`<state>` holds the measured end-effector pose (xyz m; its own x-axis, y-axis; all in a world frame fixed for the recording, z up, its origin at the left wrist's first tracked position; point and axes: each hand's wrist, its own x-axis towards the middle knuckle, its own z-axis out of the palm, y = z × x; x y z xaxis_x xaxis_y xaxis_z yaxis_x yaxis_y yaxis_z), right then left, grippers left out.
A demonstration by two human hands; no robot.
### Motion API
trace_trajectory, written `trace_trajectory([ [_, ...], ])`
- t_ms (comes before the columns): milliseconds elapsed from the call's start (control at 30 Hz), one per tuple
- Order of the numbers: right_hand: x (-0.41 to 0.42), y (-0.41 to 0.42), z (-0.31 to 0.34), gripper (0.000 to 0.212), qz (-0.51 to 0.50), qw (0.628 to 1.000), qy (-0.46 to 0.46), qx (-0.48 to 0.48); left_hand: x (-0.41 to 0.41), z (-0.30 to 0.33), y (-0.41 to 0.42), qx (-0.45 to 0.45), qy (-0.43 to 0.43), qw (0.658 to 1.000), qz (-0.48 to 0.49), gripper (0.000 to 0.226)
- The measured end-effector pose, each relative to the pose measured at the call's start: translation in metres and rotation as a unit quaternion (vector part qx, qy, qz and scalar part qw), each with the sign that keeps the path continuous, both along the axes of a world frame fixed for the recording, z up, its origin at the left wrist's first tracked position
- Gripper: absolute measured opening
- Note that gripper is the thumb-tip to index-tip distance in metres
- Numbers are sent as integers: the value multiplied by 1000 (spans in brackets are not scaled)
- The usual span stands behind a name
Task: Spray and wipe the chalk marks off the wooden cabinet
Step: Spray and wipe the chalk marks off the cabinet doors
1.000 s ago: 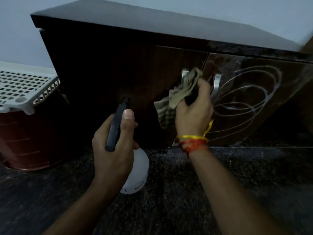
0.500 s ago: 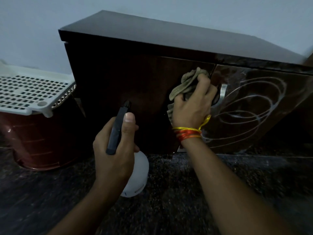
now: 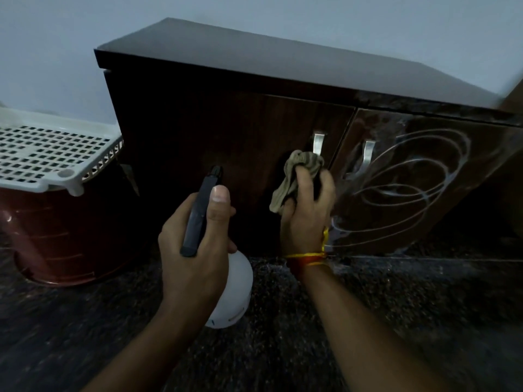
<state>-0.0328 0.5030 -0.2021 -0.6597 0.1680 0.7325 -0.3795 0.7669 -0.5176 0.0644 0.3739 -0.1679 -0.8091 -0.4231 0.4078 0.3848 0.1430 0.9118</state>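
A dark wooden cabinet (image 3: 215, 128) with two doors stands against the wall. White looping chalk marks (image 3: 410, 190) cover its right door, between the metal handle (image 3: 368, 157) and the door's right side. My left hand (image 3: 195, 244) grips a white spray bottle (image 3: 235, 290) with a black head, its nozzle aimed at the left door. My right hand (image 3: 308, 210) holds a bunched greenish cloth (image 3: 294, 174) against the left door, just below that door's handle (image 3: 318, 142).
A brown plastic bin (image 3: 56, 236) with a white perforated lid (image 3: 48, 154) stands left of the cabinet. The floor (image 3: 396, 321) is dark speckled stone. A pale wall rises behind the cabinet.
My right hand has slid down with the cloth, from over the handles to below the left one. The view has shifted left, so the cabinet sits further right. The left hand keeps its hold.
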Motion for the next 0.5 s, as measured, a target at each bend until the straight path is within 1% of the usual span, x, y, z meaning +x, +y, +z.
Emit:
trace_trajectory([
  [67, 4, -3, 5, 46, 5, 1000, -13, -20, 1, -2, 1, -4, 4, 1000, -4, 41],
  [133, 5, -4, 19, 39, 3, 1000, 1, -24, 1, -3, 3, -7, 7, 1000, -9, 41],
  [233, -2, -3, 43, 39, -7, 1000, 15, -20, 0, -6, 5, -8, 7, 1000, -15, 40],
  [300, -7, -2, 48, 41, -18, 1000, 16, -11, -1, -7, 6, -4, 4, 1000, -15, 38],
  [433, -3, -3, 25, 44, -27, 999, 4, 18, -4, -7, 8, -1, 3, 1000, -15, 38],
  [500, 0, -2, 14, 42, -22, 999, -19, 14, -5, -6, 8, -1, 4, 1000, -12, 38],
])
